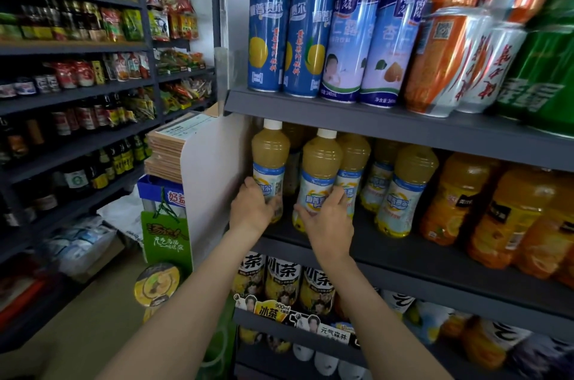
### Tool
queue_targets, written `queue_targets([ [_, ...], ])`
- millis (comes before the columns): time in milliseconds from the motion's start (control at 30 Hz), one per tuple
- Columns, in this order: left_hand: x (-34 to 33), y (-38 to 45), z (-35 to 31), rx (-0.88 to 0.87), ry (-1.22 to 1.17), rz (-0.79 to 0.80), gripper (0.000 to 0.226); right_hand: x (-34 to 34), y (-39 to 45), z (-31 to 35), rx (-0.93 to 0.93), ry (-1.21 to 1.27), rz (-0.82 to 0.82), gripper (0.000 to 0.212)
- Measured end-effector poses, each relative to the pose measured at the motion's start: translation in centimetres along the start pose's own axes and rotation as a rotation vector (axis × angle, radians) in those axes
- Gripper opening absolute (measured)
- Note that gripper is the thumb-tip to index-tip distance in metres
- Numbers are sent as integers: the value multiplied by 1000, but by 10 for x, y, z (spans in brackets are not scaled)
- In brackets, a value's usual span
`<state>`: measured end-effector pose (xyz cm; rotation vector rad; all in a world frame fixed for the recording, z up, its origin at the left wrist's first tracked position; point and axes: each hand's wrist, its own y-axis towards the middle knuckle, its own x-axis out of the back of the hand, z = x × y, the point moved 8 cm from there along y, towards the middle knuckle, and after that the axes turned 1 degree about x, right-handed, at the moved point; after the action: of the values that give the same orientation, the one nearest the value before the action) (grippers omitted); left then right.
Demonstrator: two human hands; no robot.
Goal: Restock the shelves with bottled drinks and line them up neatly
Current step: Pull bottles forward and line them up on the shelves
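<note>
Two yellow juice bottles with white caps and pale blue labels stand at the left end of the dark middle shelf (388,258). My left hand (253,208) grips the lower half of the leftmost bottle (270,156). My right hand (326,221) grips the label of the bottle beside it (320,165). Both bottles are upright, their bases near the shelf's front edge. Further bottles of the same juice (403,190) stand in rows behind and to the right.
Orange juice bottles (453,199) fill the shelf's right side. Tall blue cans (268,34) and red and green cans stand on the shelf above. Iced tea bottles (282,283) sit below. A white side panel (214,168), stacked cartons and a green bag are at left.
</note>
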<state>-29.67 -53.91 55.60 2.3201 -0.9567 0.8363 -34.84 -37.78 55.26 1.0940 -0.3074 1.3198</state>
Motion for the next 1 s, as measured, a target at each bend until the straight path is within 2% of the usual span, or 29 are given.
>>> queue_targets([
  [233,-8,7,0,32,-119,47,45,2,6,-8,-59,13,37,67],
  [1000,-24,21,-9,-33,-170,68,46,2,15,-17,-110,-33,24,65],
])
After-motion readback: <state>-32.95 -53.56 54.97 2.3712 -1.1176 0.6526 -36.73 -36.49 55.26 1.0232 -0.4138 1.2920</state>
